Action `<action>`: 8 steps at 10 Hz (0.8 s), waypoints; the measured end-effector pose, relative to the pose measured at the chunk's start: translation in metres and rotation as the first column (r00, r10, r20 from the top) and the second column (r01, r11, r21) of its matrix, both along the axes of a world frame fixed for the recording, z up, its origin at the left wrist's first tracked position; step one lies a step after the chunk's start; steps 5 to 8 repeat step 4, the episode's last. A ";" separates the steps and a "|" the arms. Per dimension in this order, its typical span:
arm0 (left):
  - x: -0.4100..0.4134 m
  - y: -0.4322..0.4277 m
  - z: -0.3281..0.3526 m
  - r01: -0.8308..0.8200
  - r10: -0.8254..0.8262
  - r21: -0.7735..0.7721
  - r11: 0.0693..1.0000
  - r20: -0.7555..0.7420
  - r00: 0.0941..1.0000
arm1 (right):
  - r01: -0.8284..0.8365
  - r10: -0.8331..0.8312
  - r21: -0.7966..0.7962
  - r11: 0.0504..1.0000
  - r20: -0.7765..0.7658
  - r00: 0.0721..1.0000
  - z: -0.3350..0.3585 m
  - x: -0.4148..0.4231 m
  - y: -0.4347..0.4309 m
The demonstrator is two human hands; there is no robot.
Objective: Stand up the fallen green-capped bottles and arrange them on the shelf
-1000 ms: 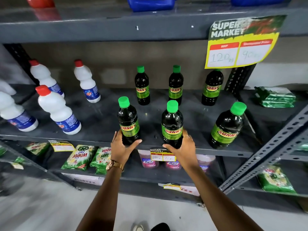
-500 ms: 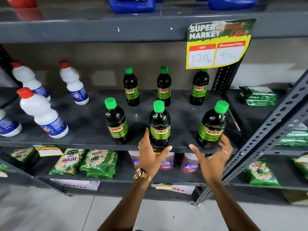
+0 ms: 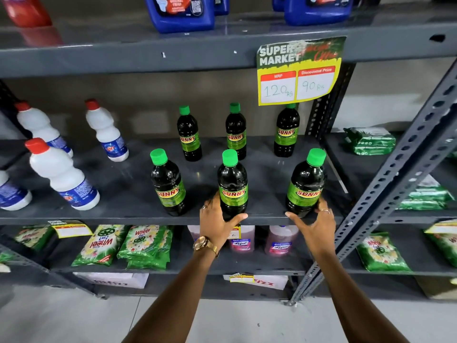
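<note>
Head view: six Sunny bottles upright on middle shelf [image 3: 118, 199], three back, three front.

Left hand [image 3: 217, 222] wraps base of front-centre Sunny bottle [image 3: 232, 186], thumb across front.

Right hand [image 3: 312, 226] cups base of front-right Sunny bottle [image 3: 306, 186], fingers spread (contact at base, firm grasp unclear).

Both bottles' long axes vertical, directly above each hand; likely only spacing nudges remain.

We're in a shop aisle: a "Super Market" price tag [image 3: 298, 70] showing MRP and discounted price hangs above the hands. Grey slotted-steel shelves [image 3: 123, 216] carry matching bottles in rows, with detergent packets [image 3: 146, 246] stacked on the tier below
</note>
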State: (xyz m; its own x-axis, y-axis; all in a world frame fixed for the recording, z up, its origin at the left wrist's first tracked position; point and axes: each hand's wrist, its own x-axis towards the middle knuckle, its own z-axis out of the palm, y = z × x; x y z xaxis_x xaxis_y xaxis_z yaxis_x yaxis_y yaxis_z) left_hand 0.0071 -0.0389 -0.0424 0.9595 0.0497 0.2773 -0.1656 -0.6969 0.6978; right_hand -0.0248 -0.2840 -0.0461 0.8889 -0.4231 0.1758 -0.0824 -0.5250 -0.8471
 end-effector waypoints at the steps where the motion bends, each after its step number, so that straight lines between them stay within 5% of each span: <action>1: 0.001 0.000 0.001 0.000 0.000 0.018 1.000 0.010 1.000 | -0.023 0.022 -0.021 1.000 -0.008 1.000 0.002 -0.003 -0.001; 8: -0.007 -0.008 0.019 0.010 -0.007 0.048 0.999 -0.058 0.998 | -0.004 0.005 -0.010 1.000 0.072 0.997 0.019 -0.017 0.018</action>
